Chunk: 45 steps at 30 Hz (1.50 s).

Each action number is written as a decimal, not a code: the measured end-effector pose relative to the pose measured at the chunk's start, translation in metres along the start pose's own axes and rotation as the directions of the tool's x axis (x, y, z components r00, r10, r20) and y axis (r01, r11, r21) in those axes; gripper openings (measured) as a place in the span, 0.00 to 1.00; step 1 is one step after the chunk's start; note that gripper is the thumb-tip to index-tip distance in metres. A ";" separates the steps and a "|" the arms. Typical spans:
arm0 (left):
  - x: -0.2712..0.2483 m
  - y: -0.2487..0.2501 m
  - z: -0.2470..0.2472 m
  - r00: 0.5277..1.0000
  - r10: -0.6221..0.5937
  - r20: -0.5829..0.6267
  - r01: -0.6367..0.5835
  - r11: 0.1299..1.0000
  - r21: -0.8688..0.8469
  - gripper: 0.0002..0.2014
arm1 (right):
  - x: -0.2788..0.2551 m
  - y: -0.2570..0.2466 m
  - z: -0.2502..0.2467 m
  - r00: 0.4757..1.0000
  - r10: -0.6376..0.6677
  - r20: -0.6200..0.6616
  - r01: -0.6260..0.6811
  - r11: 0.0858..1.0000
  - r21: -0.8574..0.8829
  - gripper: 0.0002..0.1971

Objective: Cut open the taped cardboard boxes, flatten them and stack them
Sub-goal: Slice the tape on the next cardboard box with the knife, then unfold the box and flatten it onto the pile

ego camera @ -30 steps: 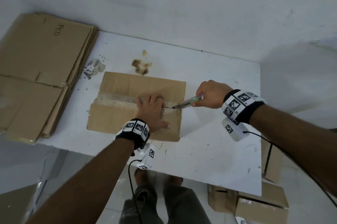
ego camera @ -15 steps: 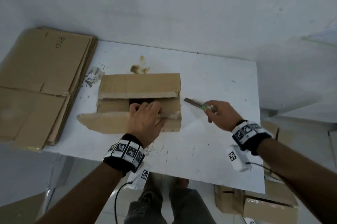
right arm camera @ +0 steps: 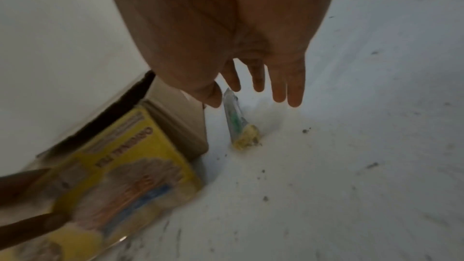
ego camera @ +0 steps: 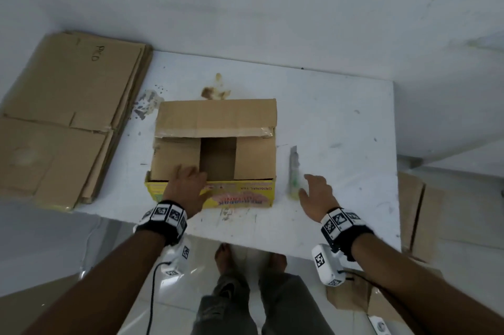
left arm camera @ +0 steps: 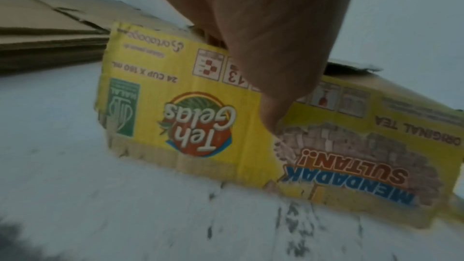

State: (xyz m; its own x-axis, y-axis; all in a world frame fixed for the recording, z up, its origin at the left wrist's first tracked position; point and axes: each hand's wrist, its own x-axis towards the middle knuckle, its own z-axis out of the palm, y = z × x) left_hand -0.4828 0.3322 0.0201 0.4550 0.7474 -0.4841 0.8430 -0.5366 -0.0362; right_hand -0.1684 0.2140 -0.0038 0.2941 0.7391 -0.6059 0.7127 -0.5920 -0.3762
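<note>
A brown cardboard box (ego camera: 215,119) stands in the middle of the white table (ego camera: 341,144) with its top cut open. The far flap is raised, and the near flap hangs down showing yellow print (left arm camera: 175,106). My left hand (ego camera: 185,187) holds the near rim: its fingers lie over the edge onto an inner flap and its thumb (left arm camera: 271,110) presses the yellow face. The cutter (ego camera: 294,171) lies on the table just right of the box. My right hand (ego camera: 316,195) hovers beside the cutter (right arm camera: 238,122), fingers straight, holding nothing.
A stack of flattened cardboard (ego camera: 62,116) lies at the table's left end. More boxes (ego camera: 417,212) stand on the floor to the right, and another (ego camera: 354,296) stands near my feet. A white wall runs close behind the table.
My right hand drew the cutter out of the tape seam, laid it on the table and let go. My left hand pulled the near flap open and down.
</note>
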 end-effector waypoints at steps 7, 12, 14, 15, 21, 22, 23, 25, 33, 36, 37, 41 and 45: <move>0.008 0.013 -0.075 0.963 0.013 -0.268 -0.154 0.843 -0.515 0.29 | -0.027 -0.043 -0.021 0.998 -0.013 0.058 -0.028 0.748 0.663 0.49; -0.004 0.017 -0.137 0.963 0.074 -0.260 -0.270 0.327 -0.906 0.20 | -0.025 -0.096 -0.022 0.968 -0.190 0.166 -0.028 0.573 0.819 0.56; 0.000 0.011 -0.144 0.968 0.033 -0.248 -0.247 0.269 -0.931 0.20 | -0.020 -0.111 -0.023 0.969 -0.197 0.152 -0.035 0.496 0.868 0.53; 0.005 0.006 -0.146 0.973 0.001 -0.233 -0.227 0.220 -0.949 0.18 | -0.016 -0.117 -0.023 0.975 -0.163 0.149 -0.056 0.472 0.880 0.54; 0.027 -0.036 -0.164 0.982 0.141 -0.124 -0.147 0.168 -0.975 0.38 | -0.008 -0.135 -0.048 0.986 0.062 -0.157 0.074 0.675 0.734 0.52; 0.030 -0.044 -0.166 0.983 0.132 -0.125 -0.161 0.305 -0.939 0.44 | -0.009 -0.141 -0.058 0.971 0.076 -0.227 0.107 0.710 0.696 0.54; 0.032 -0.052 -0.169 0.988 0.094 -0.125 -0.155 0.488 -0.859 0.47 | -0.008 -0.148 -0.068 0.954 0.086 -0.288 0.134 0.736 0.663 0.52; 0.030 -0.065 -0.178 0.991 -0.067 -0.118 0.000 0.867 -0.498 0.44 | -0.008 -0.164 -0.089 0.923 0.103 -0.372 0.159 0.776 0.610 0.46; 0.000 -0.079 -0.128 0.997 -0.058 -0.045 0.012 0.734 -0.679 0.52 | -0.019 -0.216 -0.115 0.924 0.079 -0.375 0.194 0.747 0.635 0.28; -0.016 -0.060 -0.114 0.963 -0.083 -0.256 -0.188 0.477 -0.859 0.51 | -0.043 -0.228 -0.103 0.970 -0.041 -0.241 0.230 0.482 0.846 0.21; -0.019 -0.053 -0.114 0.953 -0.074 -0.293 -0.222 0.486 -0.846 0.54 | -0.054 -0.235 -0.096 0.978 -0.114 -0.174 0.205 0.381 0.902 0.18; -0.022 -0.036 -0.114 0.952 -0.141 -0.272 -0.131 0.615 -0.778 0.66 | -0.089 -0.268 -0.064 0.940 -0.336 -0.063 0.219 0.448 0.867 0.21; -0.021 -0.060 -0.106 0.902 -0.291 -0.320 -0.066 0.638 -0.767 0.54 | -0.078 -0.267 -0.073 0.909 -0.415 -0.041 0.335 0.668 0.665 0.26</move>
State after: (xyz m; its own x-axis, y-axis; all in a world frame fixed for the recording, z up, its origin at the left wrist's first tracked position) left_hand -0.5122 0.3900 0.1248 0.2562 0.9554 -0.1465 0.7278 -0.0909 0.6798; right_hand -0.3352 0.3378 0.1946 -0.0017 0.9307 -0.3658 0.1511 -0.3614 -0.9201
